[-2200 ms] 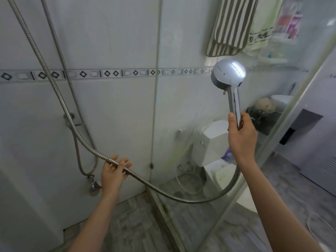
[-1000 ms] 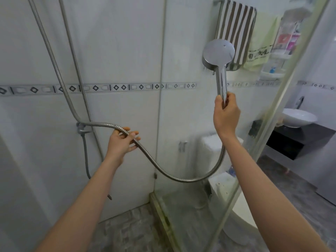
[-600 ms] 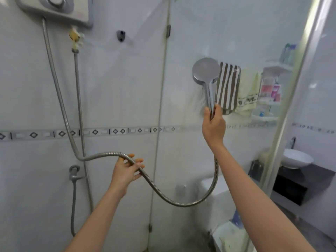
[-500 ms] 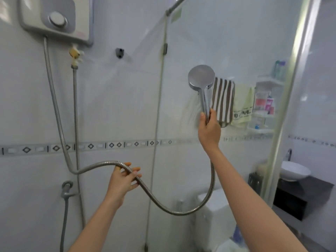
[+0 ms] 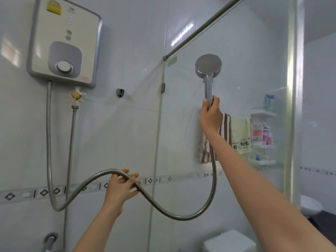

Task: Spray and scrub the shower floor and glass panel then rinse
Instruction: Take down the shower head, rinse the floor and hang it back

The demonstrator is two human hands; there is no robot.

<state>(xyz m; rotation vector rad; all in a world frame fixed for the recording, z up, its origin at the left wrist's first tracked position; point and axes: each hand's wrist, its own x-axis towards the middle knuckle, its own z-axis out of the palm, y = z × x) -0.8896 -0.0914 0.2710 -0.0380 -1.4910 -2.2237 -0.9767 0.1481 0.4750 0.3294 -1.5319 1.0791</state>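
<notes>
Against the glass (image 5: pixel 245 70), right hand (image 5: pixel 210 115) clenches the showerhead (image 5: pixel 208 65); left hand (image 5: pixel 121 188) loosely cradles the hose (image 5: pixel 163 206). Rinsing appears underway; floor unseen.

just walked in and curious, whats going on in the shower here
A person is rinsing the shower's glass panel. The right hand holds the shower head up by its handle, its face turned toward the glass. The left hand supports the metal hose, which loops down between them. Whether water is running is hard to tell.
</notes>
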